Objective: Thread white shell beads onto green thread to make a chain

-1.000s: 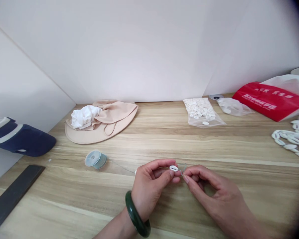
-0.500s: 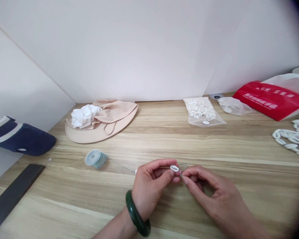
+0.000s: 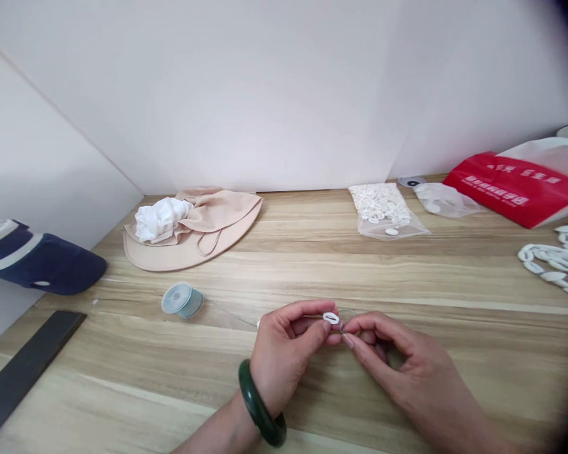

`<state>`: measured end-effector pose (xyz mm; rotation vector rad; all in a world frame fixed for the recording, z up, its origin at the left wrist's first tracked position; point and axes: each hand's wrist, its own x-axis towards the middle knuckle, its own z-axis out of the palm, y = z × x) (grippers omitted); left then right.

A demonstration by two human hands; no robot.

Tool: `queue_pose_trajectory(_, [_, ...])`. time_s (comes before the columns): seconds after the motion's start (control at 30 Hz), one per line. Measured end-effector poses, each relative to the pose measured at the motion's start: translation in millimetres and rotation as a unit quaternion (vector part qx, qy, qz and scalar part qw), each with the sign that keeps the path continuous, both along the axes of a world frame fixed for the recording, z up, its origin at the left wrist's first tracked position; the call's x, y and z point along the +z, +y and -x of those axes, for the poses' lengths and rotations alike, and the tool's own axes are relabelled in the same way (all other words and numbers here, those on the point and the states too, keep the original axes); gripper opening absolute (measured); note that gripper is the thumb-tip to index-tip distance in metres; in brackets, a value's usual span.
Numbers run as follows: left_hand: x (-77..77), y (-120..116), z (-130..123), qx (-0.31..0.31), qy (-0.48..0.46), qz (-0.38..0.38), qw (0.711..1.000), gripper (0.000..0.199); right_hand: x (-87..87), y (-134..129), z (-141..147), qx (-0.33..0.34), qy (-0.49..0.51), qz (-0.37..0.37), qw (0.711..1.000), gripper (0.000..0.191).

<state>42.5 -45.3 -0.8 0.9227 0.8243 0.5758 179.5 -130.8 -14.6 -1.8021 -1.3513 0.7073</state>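
Note:
Between thumb and forefinger, my left hand (image 3: 288, 343) pinches a small white cowrie shell (image 3: 331, 318), its dark slit facing up. A green bangle (image 3: 261, 407) circles the left wrist. Close on the right, my right hand (image 3: 402, 366) pinches a thin grey-green cord (image 3: 342, 328) beside the shell. Whether the cord passes through the shell I cannot tell. From behind my left hand the cord runs left to a spool (image 3: 182, 300) of pale blue-green cord. A bit of another white piece shows at the left hand's edge, mostly hidden.
A beige sun hat (image 3: 227, 217) with white cloth lies at the back left, near a navy bottle (image 3: 52, 265) and a dark flat bar (image 3: 28, 372). Back right are a clear bag of shells (image 3: 381, 205), a red bag (image 3: 511, 189) and strung shells (image 3: 556, 258).
My right fingertips have shifted slightly left, closer to the shell. Both hands keep their pinches, and the things on the table stay put.

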Motion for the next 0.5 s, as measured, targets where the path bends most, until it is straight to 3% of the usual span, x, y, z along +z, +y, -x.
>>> queue_pose_trajectory(0.23, [1.4, -0.1, -0.8, 0.002, 0.008, -0.003, 1.000, 0.024, -0.9, -1.3, 1.6, -0.031, 0.011, -0.013, 0.999, 0.016])
queue_pose_trajectory(0.5, [2.8, -0.2, -0.6, 0.005, 0.012, -0.004, 1.000, 0.025, -3.1, -0.5, -0.9, 0.009, -0.001, -0.035, 0.999, 0.013])
